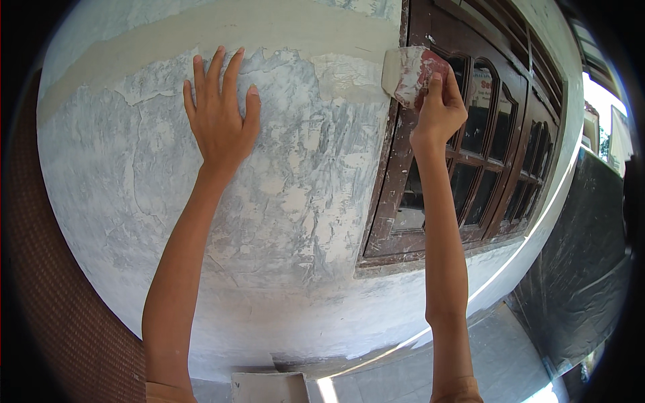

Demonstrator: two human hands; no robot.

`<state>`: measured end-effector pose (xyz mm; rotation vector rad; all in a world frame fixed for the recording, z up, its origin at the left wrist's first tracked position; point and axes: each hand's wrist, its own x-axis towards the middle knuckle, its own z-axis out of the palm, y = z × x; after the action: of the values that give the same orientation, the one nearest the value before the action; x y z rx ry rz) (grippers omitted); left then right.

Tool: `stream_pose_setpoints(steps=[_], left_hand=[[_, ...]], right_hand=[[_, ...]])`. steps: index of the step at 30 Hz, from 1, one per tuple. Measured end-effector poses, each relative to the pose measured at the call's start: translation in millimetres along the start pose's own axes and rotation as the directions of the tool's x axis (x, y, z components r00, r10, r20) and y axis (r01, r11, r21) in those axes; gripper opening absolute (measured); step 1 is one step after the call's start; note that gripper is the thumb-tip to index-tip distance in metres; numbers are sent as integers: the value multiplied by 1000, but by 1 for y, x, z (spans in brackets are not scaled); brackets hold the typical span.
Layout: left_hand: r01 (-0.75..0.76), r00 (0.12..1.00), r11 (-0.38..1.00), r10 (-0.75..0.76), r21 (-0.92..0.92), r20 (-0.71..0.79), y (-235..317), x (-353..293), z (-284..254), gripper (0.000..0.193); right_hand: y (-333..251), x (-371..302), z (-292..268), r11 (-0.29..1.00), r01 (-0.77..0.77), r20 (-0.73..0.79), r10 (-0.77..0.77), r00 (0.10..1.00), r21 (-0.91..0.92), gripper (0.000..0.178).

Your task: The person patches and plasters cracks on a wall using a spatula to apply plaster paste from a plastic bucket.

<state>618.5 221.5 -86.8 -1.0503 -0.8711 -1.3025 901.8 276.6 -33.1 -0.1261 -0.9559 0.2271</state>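
My left hand (223, 121) lies open against the wall (306, 195), fingers spread and pointing up, near the lower edge of a smooth beige band of putty (269, 28). That band runs across the top of the wall; below it the surface is patchy grey-white, with flaking and rough spots. In my right hand (439, 115) is a red putty scraper (411, 79) smeared with whitish putty, pinched between thumb and fingers. Its pale edge is at the wall's right side, by the brown wooden window frame (380, 201). Whether the blade touches the wall, I cannot tell.
Dark brown windows with glass panes (482, 127) fill the upper right. A pale open box (301, 388) sits at the bottom centre. Black sheeting (571, 255) hangs at the right, and brown woven material (67, 295) borders the left. Bright sunlight falls on the grey floor (390, 376).
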Motion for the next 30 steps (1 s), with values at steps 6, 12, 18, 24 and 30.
stream_pose_setpoints(steps=[6,12,18,24,30], left_hand=[[-2,1000,1000,2,-18,7,2,1,1,52],[-15,1000,1000,15,-4,-17,-3,1,0,51],[-15,999,1000,15,0,41,3,0,0,51],[-31,999,999,30,10,24,-2,2,-1,52],[-30,998,999,29,14,63,5,2,-3,52]], right_hand=[[-8,-32,19,993,95,157,-84,984,-64,35],[-2,-27,4,996,-29,134,40,990,-88,34],[-10,-15,-10,998,-56,69,53,996,38,34],[6,-24,6,996,33,147,-20,989,-81,37],[1,10,-29,994,-58,-27,60,998,95,34]])
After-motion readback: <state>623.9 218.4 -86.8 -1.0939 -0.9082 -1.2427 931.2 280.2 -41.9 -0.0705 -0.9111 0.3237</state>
